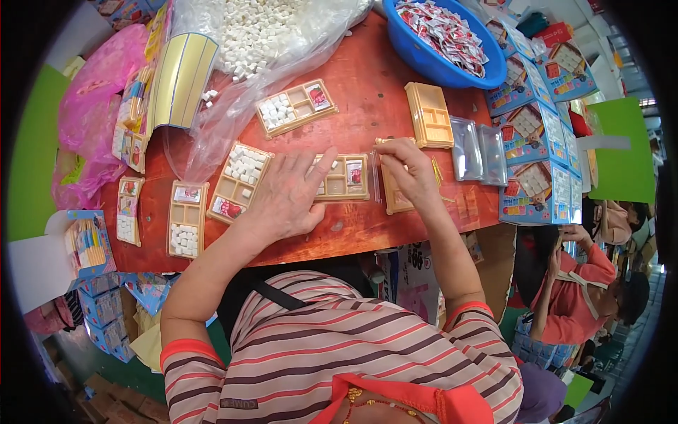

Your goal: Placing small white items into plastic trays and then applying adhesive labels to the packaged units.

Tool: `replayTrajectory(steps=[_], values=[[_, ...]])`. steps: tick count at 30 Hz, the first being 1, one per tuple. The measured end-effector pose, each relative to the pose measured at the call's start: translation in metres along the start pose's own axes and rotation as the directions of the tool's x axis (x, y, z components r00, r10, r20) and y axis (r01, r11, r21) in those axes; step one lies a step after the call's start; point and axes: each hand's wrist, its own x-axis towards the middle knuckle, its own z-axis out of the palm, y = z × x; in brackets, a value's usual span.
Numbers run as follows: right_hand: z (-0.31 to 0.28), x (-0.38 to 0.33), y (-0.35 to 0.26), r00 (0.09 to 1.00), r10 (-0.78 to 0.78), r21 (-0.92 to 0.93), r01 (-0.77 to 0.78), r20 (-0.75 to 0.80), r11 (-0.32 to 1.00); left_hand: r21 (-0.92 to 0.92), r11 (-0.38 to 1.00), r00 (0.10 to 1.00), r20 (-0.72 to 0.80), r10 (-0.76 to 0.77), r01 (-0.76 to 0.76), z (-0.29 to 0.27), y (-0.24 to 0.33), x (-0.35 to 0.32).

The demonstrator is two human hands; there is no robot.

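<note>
Left hand (pixel 288 192) spread over a tan oblong plastic tray (pixel 226 188) — one nudge could scatter white cubes (pixel 246 164) off the near edge of the red worktop (pixel 339 230); right hand (pixel 408 169) curled, hold unclear.

Beige tray (pixel 337 186) flat, packet (pixel 354 172) inside; second tray (pixel 400 203) alongside.

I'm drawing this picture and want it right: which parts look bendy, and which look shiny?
In the head view, the near edge of the red table bows, likely from the fisheye lens; also in the head view, the clear plastic pieces and clear bag catch shiny light.
</note>
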Motion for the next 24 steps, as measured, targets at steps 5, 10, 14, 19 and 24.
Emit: replayTrajectory(steps=[5, 10, 14, 19, 24], values=[[0.001, -0.007, -0.01, 0.995, 0.089, 0.001, -0.089, -0.041, 0.996, 0.092, 0.995, 0.998, 0.06, -0.031, 0.025, 0.006, 0.003, 0.006], [0.003, -0.013, -0.006, 0.995, 0.078, -0.084, -0.083, -0.068, 0.993, 0.168, 0.984, 0.989, 0.126, -0.081, 0.059, 0.012, 0.003, 0.008], [0.009, -0.017, -0.01, 0.993, -0.078, -0.237, 0.056, -0.084, 0.97, 0.185, 0.98, 0.988, 0.119, -0.095, 0.072, 0.013, 0.003, 0.003], [0.018, -0.02, -0.011, 0.987, -0.157, -0.445, 0.16, 0.043, 0.881, 0.257, 0.961, 0.962, 0.218, -0.163, 0.105, 0.018, 0.003, 0.002], [0.018, -0.017, -0.014, 0.977, -0.206, -0.54, 0.203, 0.057, 0.817, 0.294, 0.948, 0.977, 0.137, -0.166, 0.12, 0.035, 0.003, 0.0]])
